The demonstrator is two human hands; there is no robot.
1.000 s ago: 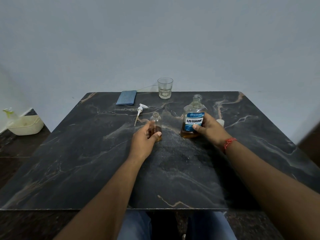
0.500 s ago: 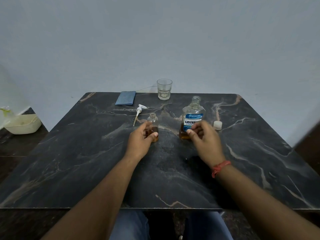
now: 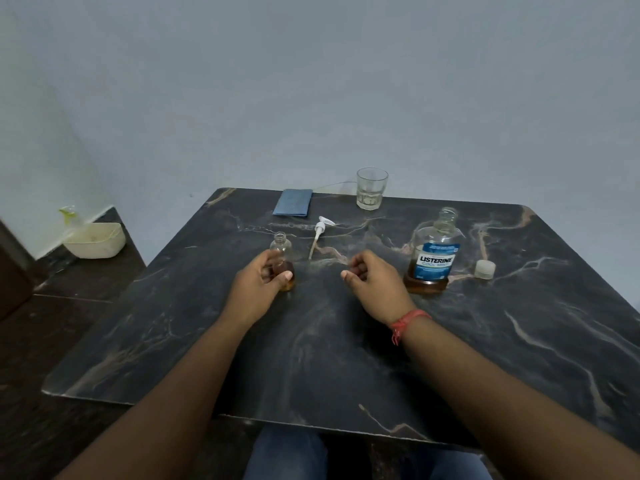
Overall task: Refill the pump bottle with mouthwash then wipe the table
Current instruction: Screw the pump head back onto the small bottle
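In the head view, the right hand had come off the Listerine mouthwash bottle, which it held 1 second earlier, and hung loosely curled and empty above the bench, between the 2 bottles. That release suggested pouring was finished and the pump was the next thing to fetch. The left hand kept its grip closed around the small pump bottle, upright near bench centre, open-necked, with amber liquid filling roughly its lower half. The Listerine bottle stood uncapped at 3 o'clock from it, holding only a shallow amber layer at its base; its white cap lay just beside it, farther toward 3 o'clock. The white pump head lay flat at 1 o'clock from the small bottle. At 12 o'clock on the bench sat a clear glass tumbler, seemingly near empty, and a folded blue cloth, untouched for wiping.
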